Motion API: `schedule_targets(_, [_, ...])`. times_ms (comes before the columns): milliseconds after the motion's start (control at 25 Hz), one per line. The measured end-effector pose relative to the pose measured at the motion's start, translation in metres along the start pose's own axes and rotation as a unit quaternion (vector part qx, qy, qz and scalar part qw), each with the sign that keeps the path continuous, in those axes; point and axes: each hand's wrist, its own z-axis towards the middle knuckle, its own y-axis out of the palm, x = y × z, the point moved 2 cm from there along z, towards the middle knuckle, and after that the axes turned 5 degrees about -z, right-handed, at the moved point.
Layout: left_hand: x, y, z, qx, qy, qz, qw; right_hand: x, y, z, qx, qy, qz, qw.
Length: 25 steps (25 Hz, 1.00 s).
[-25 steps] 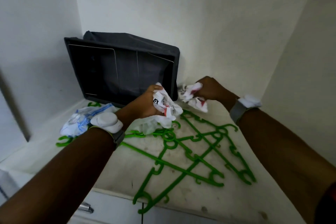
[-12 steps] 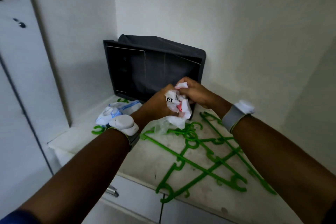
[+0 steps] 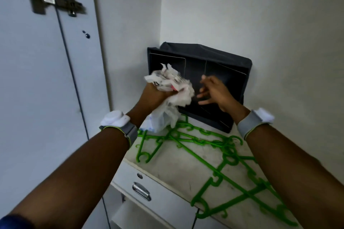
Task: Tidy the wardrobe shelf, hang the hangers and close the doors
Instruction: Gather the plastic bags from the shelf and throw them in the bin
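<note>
My left hand [image 3: 155, 95] is shut on a crumpled wad of white plastic bags [image 3: 173, 87] with red and black print, lifted above the shelf; a clear bag hangs down from the wad. My right hand [image 3: 214, 91] is just right of it, fingers spread, holding nothing. Several green plastic hangers [image 3: 201, 142] lie tangled on the white wardrobe shelf [image 3: 178, 171] below my hands. A dark grey fabric box [image 3: 223, 65] lies tipped on its side at the back, its opening facing me.
A blue-and-white plastic bag [image 3: 147, 127] lies on the shelf under my left wrist, mostly hidden. The open wardrobe door [image 3: 37, 80] with its metal hinge [image 3: 55, 2] stands at the left. A drawer with a chrome handle [image 3: 141, 190] sits under the shelf edge.
My right hand has let go of the crumpled bags and opened. My left hand now holds the whole wad and has lifted it. The view has swung left, showing the door.
</note>
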Motion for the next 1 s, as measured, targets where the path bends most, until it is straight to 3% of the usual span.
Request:
schedule_targets(80, [-0.002,-0.029,0.008,0.033,-0.017,-0.041,0.998,0.016,0.018,0.011,-0.022,0.000,-0.172,0.985])
schedule_targets(160, [-0.012,-0.054,0.011,0.032,-0.025,-0.026,0.999,0.031,0.060,0.015,-0.106,-0.063,-0.335,0.934])
schedule_targets(280, [-0.035,-0.086,0.013,0.028,-0.051,-0.032,0.998,0.036,0.138,0.013,-0.183,-0.154,-0.391,0.889])
schedule_targets(360, [-0.052,-0.110,0.021,0.026,-0.066,-0.042,0.997,0.045,0.184,0.027,-0.193,-0.129,-0.418,0.878])
schedule_targets(520, [-0.088,-0.138,0.029,0.005,-0.080,-0.044,0.996,0.077,0.227,0.044,-0.244,-0.033,-0.523,0.816])
schedule_targets(720, [-0.103,-0.126,0.024,-0.040,-0.068,-0.038,0.996,0.074,0.215,0.036,-0.042,-0.097,-0.498,0.861])
schedule_targets(840, [-0.102,-0.112,0.015,-0.058,-0.069,-0.054,0.994,0.061,0.175,0.014,0.014,-0.098,-0.418,0.903])
schedule_targets(1000, [-0.087,-0.113,-0.013,-0.067,-0.095,-0.081,0.990,0.036,0.134,-0.032,0.025,-0.172,-0.428,0.887])
